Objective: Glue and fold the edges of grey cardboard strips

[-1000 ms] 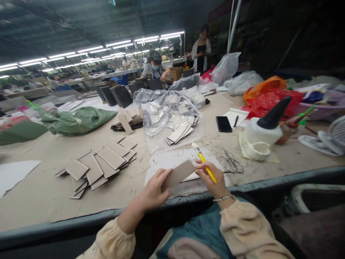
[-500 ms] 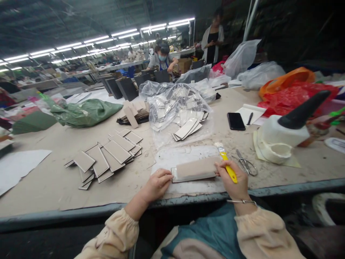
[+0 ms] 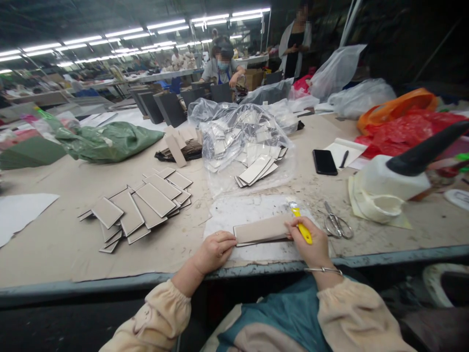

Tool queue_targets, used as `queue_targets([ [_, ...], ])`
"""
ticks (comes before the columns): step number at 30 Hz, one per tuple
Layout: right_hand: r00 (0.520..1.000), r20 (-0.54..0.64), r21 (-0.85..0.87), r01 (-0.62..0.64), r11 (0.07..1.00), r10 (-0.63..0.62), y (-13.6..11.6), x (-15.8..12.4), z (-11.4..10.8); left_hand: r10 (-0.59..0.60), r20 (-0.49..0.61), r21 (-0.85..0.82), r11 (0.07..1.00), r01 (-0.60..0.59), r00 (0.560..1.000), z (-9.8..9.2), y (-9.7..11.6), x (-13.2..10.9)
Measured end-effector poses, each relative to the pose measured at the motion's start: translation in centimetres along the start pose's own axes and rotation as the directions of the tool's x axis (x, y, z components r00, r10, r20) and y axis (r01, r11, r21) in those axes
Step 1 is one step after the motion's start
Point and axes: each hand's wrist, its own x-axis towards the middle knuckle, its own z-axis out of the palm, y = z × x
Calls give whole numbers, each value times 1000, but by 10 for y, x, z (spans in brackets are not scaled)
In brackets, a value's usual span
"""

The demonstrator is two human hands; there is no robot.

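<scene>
one clear plastic bag (image 3: pixel 200 111) far centre, pale strips (image 3: pixel 222 151) inside, and here's the right hand (image 3: pixel 313 249) gripping one yellow-handled brush (image 3: pixel 303 231), touching the right end of one beige panel (image 3: pixel 260 231), left hand (image 3: pixel 215 250) on its left end, grip unclear, panel near centre over one white sheet (image 3: pixel 234 208)

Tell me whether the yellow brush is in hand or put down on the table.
In hand: the right hand holds the yellow brush by its handle, bristle end pointing away from the person.
</scene>
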Motion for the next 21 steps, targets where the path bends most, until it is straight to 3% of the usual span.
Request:
queue_targets([
  [21, 980, 61, -298, 200, 933, -190, 3, 2, 0, -27, 26, 11, 1000, 27, 999, 0, 1, -1],
])
